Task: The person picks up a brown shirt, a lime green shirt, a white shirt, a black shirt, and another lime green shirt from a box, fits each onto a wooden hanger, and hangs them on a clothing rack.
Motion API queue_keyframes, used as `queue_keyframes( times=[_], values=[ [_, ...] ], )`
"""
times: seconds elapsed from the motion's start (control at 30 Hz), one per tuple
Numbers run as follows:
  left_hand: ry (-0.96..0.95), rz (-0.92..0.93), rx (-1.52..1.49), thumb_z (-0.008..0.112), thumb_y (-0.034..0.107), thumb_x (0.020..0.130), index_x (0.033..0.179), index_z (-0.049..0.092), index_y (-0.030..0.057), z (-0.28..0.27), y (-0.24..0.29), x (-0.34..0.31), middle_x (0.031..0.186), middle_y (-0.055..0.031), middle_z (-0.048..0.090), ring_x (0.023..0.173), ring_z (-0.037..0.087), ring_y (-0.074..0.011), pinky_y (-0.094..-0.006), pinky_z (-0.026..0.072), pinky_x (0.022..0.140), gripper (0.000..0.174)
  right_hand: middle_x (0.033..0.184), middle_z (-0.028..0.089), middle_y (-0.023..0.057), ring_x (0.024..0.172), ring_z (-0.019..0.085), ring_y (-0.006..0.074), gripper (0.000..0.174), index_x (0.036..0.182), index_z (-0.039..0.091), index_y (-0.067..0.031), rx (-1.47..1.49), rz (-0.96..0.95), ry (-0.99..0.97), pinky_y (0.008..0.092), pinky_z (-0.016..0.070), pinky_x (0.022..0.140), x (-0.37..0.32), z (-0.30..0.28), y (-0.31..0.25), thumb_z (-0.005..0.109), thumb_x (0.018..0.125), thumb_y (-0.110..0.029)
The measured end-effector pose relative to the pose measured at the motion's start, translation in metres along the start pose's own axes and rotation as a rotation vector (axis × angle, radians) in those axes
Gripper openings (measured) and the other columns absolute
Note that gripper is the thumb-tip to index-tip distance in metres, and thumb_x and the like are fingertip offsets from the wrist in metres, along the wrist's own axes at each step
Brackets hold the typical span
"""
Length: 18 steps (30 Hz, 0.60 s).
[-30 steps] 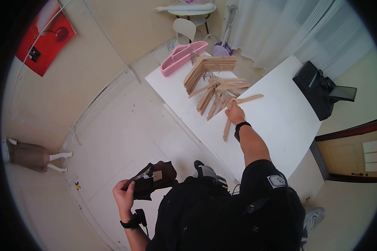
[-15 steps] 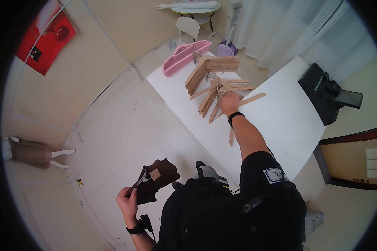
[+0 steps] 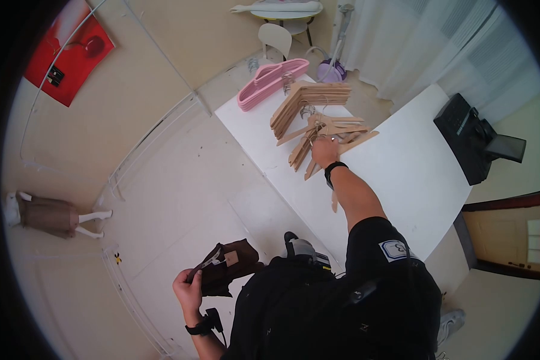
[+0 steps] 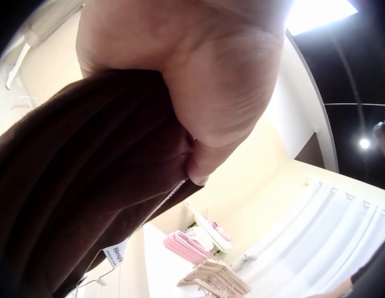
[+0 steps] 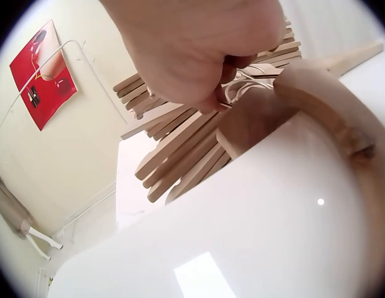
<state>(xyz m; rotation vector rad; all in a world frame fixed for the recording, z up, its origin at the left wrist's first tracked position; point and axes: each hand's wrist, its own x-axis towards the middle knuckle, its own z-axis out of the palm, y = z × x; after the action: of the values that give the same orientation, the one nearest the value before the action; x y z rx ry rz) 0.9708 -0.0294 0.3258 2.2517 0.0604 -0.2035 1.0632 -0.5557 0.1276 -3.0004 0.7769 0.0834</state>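
Observation:
My left hand point(image 3: 188, 291) grips a dark brown garment point(image 3: 219, 279) by its top edge, thumb uppermost, and the cloth hangs in folds to the right. A small tan tag point(image 3: 231, 258) shows on it; the left wrist view also shows a white printed label point(image 4: 115, 252). Over the white table, my right hand point(image 3: 326, 152) has its fingers curled at the metal hooks point(image 5: 248, 84) and pinches a wooden hanger point(image 3: 364, 141) near its hook. One arm of this hanger runs close to the right wrist camera. Several wooden hangers point(image 3: 298, 157) lie fanned beneath the hand.
Behind them lie stacked wooden hangers point(image 3: 309, 96) and pink hangers point(image 3: 270, 83) on the white table point(image 3: 396, 180). A black machine with a screen point(image 3: 462, 141) stands at the right end. A clothed mannequin point(image 3: 48, 217) and a white rail point(image 3: 162, 57) are on the left.
My right hand has shifted from the hanger's neck toward its hook, up among the other hooks. The left hand still holds the garment, moved slightly right in view.

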Motion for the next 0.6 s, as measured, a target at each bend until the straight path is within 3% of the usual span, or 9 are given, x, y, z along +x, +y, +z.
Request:
queue_keyframes(
  times=[0.2, 0.3, 0.6],
  values=[
    [-0.011, -0.001, -0.008, 0.067, 0.006, 0.081, 0.079, 0.061, -0.0028, 0.002, -0.004, 0.004, 0.066, 0.0020, 0.056, 0.061, 0.048, -0.0054, -0.0207, 0.0406, 0.057, 0.011, 0.099, 0.062, 0.0016, 0.103, 0.051, 0.0245, 0.018, 0.085, 0.070, -0.0125, 0.148, -0.013, 0.067, 0.0479, 0.0344, 0.083, 0.013, -0.020, -0.027, 0.059, 0.082, -0.026],
    [-0.009, -0.011, -0.007, 0.067, 0.006, 0.081, 0.079, 0.061, -0.0027, 0.003, -0.007, 0.003, 0.066, 0.0021, 0.056, 0.060, 0.047, -0.0053, -0.0207, 0.0401, 0.056, 0.011, 0.094, 0.061, 0.0033, 0.097, 0.052, 0.0260, 0.021, 0.081, 0.069, -0.0101, 0.273, -0.069, 0.223, 0.0530, 0.0334, 0.084, 0.022, -0.024, -0.041, 0.057, 0.080, -0.027],
    [-0.009, -0.026, -0.012, 0.066, 0.007, 0.081, 0.079, 0.062, -0.0028, 0.003, -0.007, 0.001, 0.066, 0.0019, 0.056, 0.060, 0.047, -0.0057, -0.0213, 0.0400, 0.057, 0.011, 0.084, 0.062, 0.0098, 0.088, 0.056, 0.0287, 0.025, 0.077, 0.066, -0.0084, 0.430, -0.003, 0.349, 0.0469, 0.0342, 0.083, 0.021, -0.051, -0.087, 0.056, 0.084, -0.030]
  ],
)
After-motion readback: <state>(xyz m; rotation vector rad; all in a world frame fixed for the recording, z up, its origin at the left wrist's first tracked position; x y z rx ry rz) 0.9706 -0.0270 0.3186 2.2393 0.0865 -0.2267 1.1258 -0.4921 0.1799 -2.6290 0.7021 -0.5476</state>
